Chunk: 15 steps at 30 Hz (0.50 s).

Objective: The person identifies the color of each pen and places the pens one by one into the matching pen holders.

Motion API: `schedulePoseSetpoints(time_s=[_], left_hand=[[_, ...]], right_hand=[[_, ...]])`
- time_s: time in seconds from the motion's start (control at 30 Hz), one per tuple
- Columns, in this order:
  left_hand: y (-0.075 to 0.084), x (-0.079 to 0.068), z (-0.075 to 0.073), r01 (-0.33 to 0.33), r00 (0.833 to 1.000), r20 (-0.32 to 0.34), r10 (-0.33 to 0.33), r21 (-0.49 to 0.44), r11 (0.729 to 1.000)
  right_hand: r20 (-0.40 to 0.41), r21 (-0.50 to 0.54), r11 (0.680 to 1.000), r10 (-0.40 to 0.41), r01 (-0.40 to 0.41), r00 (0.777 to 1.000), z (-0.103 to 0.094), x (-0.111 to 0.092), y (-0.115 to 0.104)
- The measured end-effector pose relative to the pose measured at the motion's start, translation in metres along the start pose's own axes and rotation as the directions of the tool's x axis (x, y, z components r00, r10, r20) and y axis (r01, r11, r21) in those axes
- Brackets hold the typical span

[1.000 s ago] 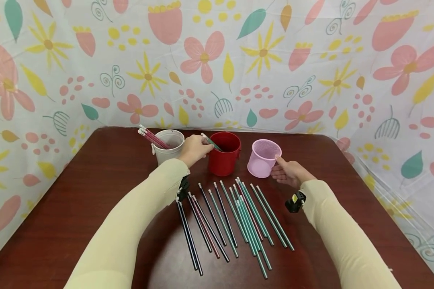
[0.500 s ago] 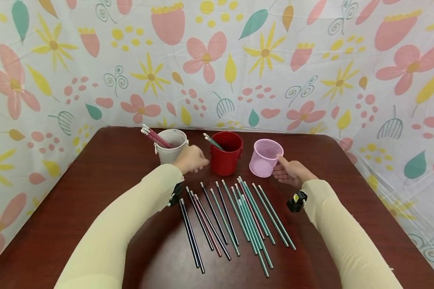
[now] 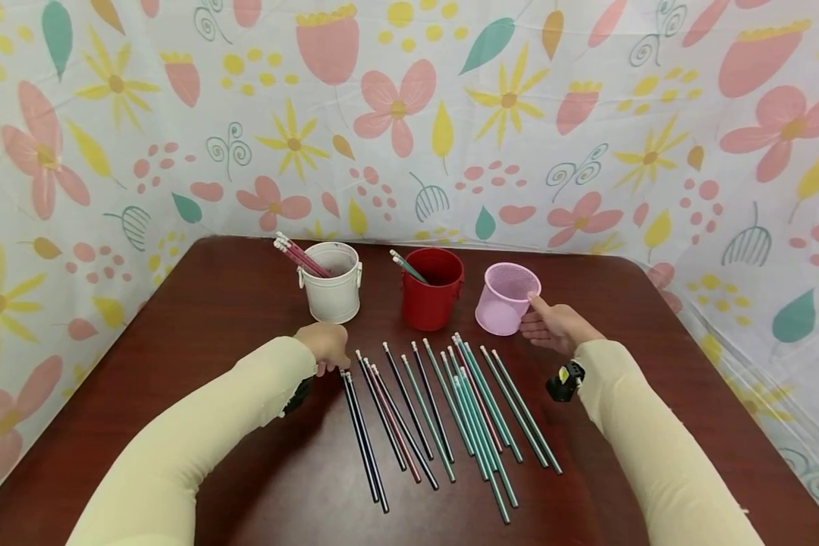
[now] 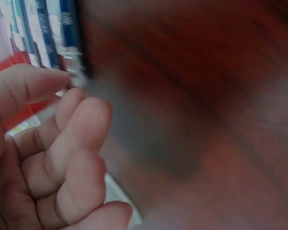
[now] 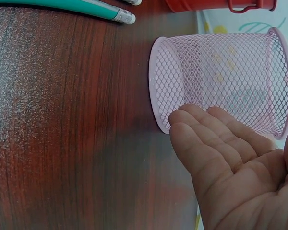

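My left hand (image 3: 324, 346) is low over the table by the eraser ends of two dark blue pencils (image 3: 364, 438). In the left wrist view its fingers (image 4: 89, 124) are loosely bent and the thumb tip is close to a pencil's eraser end, with nothing visibly gripped. My right hand (image 3: 556, 327) is beside the pink mesh pencil cup (image 3: 500, 312), thumb at the rim. Seen from the right wrist, its nearly straight fingers (image 5: 216, 139) lie along the side of the upright cup.
A white bucket (image 3: 333, 300) holds several pink pencils (image 3: 300, 254). Beside it, a red bucket (image 3: 428, 306) contains green pencils (image 3: 407, 265). Several green pencils (image 3: 481, 432), a dark red pencil (image 3: 397, 432) and more dark blue ones lie across the table (image 3: 246, 303). Floral cloth (image 3: 396, 182) hangs behind.
My left hand has let go of a green pencil, now in the red bucket, and moved left and down to the dark blue pencils. The right hand has stayed at the pink cup.
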<state>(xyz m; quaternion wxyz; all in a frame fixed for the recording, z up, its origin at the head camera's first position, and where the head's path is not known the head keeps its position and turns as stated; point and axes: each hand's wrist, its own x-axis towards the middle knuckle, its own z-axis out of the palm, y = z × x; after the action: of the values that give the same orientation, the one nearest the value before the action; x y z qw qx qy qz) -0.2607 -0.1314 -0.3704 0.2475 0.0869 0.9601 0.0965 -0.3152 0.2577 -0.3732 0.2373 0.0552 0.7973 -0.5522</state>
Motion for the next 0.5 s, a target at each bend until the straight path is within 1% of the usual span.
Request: schedulePoseSetpoints(time_s=[0.13,0.2,0.27,0.33,0.37,0.5], left_hand=[[-0.007,-0.002,0.003,0.025,0.999,0.028,-0.024,-0.032,0.999],[-0.008,-0.002,0.006,0.023,0.999,0.031,-0.022,-0.040,0.999],[-0.008,-0.001,0.009,0.016,0.999,0.031,-0.015,-0.046,0.999],[-0.008,-0.001,0.012,0.022,0.999,0.035,-0.020,-0.057,0.998],[-0.008,0.000,0.014,0.023,0.999,0.030,-0.022,-0.051,0.998],[-0.011,0.001,0.017,0.037,0.999,0.021,-0.036,-0.077,0.996]], right_hand=[[0.000,-0.003,1.000,-0.002,0.002,1.000,-0.002,0.000,0.001],[0.001,-0.009,1.000,-0.004,0.004,1.000,-0.002,0.000,0.001],[0.002,-0.016,1.000,-0.003,0.003,1.000,-0.001,-0.001,0.001],[0.005,-0.015,1.000,-0.002,0.002,1.000,-0.001,-0.001,0.000],[0.007,-0.011,1.000,-0.002,0.003,1.000,-0.001,-0.001,0.000],[0.014,0.006,1.000,0.000,0.000,1.000,0.000,-0.001,-0.003]])
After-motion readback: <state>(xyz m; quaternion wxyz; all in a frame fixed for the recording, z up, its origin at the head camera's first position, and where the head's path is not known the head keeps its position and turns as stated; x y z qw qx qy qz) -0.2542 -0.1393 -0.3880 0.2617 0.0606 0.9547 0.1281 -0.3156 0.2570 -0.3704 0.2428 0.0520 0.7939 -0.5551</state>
